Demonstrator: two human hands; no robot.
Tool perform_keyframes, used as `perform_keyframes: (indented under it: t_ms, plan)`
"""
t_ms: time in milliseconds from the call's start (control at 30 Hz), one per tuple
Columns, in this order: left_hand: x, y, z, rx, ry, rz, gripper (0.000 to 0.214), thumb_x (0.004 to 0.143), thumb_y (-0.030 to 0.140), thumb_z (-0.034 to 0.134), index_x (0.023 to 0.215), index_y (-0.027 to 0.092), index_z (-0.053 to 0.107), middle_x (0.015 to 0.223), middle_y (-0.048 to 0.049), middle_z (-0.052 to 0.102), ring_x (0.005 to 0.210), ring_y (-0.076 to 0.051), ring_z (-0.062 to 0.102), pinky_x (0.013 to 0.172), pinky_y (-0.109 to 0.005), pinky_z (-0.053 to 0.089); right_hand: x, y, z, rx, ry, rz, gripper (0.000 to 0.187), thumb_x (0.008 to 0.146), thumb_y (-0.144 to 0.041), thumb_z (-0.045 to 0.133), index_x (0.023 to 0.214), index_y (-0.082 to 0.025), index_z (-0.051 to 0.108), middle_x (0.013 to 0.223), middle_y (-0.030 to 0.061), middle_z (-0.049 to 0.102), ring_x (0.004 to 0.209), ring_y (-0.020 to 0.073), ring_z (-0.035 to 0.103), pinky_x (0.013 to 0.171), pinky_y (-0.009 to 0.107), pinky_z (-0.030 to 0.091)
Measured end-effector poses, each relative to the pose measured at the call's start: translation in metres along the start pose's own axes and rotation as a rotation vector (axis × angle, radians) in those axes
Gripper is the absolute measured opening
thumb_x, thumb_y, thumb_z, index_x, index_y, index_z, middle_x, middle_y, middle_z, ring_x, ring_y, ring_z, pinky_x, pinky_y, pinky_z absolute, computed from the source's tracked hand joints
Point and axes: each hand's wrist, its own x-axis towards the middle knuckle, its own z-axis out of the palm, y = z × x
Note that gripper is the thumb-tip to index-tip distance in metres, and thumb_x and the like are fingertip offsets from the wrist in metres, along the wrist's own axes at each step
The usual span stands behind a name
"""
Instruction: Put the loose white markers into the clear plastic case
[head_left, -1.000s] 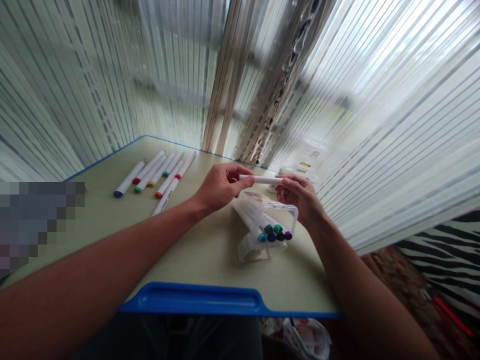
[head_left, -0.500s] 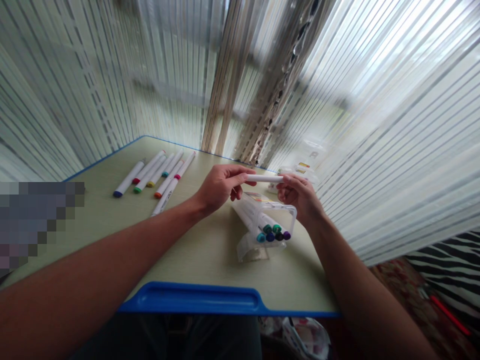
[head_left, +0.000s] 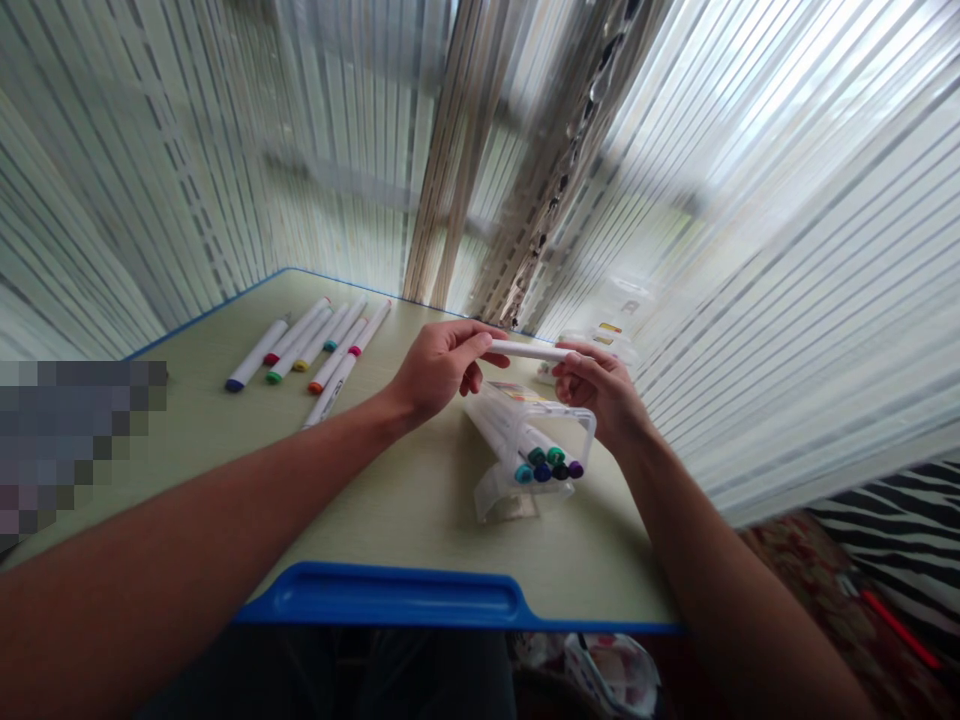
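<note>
A white marker (head_left: 531, 350) is held level between my two hands, above the table. My left hand (head_left: 442, 365) pinches its left end and my right hand (head_left: 600, 385) grips its right end; the fingers cover both tips. Just below lies a clear plastic case (head_left: 559, 412) on its side, open end towards me. Several markers with teal, blue, green, black and purple ends (head_left: 541, 472) rest inside it. To the left of my left hand, several white markers (head_left: 330, 340) with coloured ends lie loose on the table.
The pale table (head_left: 405, 510) has a blue rim and a blue tray groove (head_left: 397, 597) at its front edge. Behind the right hand stands another clear container (head_left: 619, 325). Striped sheer curtains (head_left: 337, 150) hang right behind the table.
The marker has tilted slightly, its left end rising a little along with my left hand. Both hands keep their grip; the case and loose markers stay in place.
</note>
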Motion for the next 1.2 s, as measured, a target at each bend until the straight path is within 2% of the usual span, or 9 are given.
perform_keyframes:
  t_ms: [300,700,1067,1200]
  plan:
    - [0.0001,-0.0051,-0.0014,0.141,-0.019,0.128,0.023,0.086,0.025,0.070,0.100,0.008,0.077,0.070,-0.0055,0.072,0.044,-0.005,0.050,0.041,-0.017,0.039,-0.0013,-0.0002,0.0046,-0.034,0.020,0.013,0.034,0.058,-0.039,0.094,0.080,-0.018,0.079,0.060,0.0014,0.073,0.041,0.0085,0.058,0.040,0.019,0.045]
    - [0.0006,-0.0091,-0.0040,0.222,0.063,0.217,0.030,0.073,0.033,0.084,0.093,0.011,0.081,0.069,-0.0054,0.074,0.045,-0.006,0.052,0.042,-0.018,0.041,-0.0012,0.0017,0.0045,-0.056,0.050,0.003,0.036,0.059,-0.045,0.092,0.077,-0.018,0.075,0.061,0.0016,0.073,0.042,0.0086,0.057,0.039,0.020,0.045]
    - [-0.0010,-0.0017,0.0007,0.156,0.076,0.146,0.015,0.082,0.024,0.072,0.085,0.010,0.078,0.059,-0.0017,0.066,0.043,-0.008,0.053,0.041,-0.019,0.043,0.0004,0.0033,0.0005,-0.081,0.040,-0.002,0.031,0.067,-0.042,0.087,0.077,-0.016,0.073,0.065,0.0033,0.073,0.043,0.0096,0.058,0.038,0.021,0.046]
    - [0.0000,-0.0026,0.0000,0.163,0.066,0.132,0.017,0.084,0.025,0.070,0.085,0.010,0.077,0.065,-0.0037,0.070,0.042,-0.007,0.052,0.041,-0.018,0.041,-0.0005,0.0014,0.0022,-0.062,0.053,0.017,0.025,0.066,-0.037,0.085,0.077,-0.017,0.074,0.063,0.0025,0.073,0.043,0.0103,0.060,0.039,0.021,0.046]
